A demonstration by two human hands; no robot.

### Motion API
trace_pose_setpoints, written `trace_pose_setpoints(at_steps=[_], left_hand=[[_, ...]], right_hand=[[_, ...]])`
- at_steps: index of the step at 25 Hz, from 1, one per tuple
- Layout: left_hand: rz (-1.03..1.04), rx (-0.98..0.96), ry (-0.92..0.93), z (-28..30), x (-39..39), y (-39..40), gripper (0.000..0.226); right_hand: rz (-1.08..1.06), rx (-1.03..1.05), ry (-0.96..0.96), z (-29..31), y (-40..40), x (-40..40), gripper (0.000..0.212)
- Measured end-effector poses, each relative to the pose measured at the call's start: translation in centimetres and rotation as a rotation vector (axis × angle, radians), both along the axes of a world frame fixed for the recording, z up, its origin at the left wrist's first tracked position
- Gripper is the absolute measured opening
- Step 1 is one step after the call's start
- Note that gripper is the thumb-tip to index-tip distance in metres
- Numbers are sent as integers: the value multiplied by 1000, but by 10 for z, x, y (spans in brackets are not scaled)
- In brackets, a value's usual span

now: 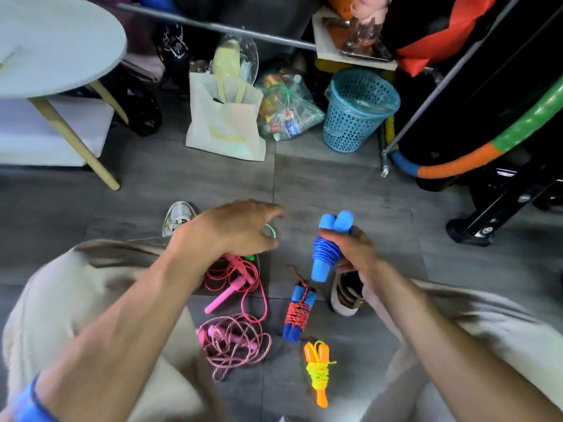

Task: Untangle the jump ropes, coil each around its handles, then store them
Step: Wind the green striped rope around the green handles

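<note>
Jump rope with blue foam handles (327, 245), blue cord coiled, gripped by right hand (355, 254); loosening could unravel it. Left hand (234, 229) blurred, fingers seemingly curled on a pale cord (272, 230).

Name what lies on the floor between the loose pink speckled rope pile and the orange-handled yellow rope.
In the head view, bare grey floor separates the pink speckled rope pile from the orange-handled yellow rope.

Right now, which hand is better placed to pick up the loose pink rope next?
Left, probably. The left hand hovers right above the loose pink rope, while the right hand already grips the coiled blue rope.
</note>
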State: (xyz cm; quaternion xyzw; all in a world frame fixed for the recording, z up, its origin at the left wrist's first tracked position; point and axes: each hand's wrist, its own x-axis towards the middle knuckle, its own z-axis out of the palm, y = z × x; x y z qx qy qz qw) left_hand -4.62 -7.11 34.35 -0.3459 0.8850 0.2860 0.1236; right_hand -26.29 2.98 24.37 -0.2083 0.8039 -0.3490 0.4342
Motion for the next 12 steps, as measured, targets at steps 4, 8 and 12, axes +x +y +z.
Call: trace_pose_setpoints(at_steps=[4,8,12], left_hand=[[-152,63,-196,-15,-2,2,52],[-145,23,-145,-24,-11,-2,55],[-104,38,-231,-33,-11,-12,55]], right_hand=[[9,291,49,-85,44,-5,48],[110,489,178,-150,77,-1,56],[149,586,224,-199,98,6,48]])
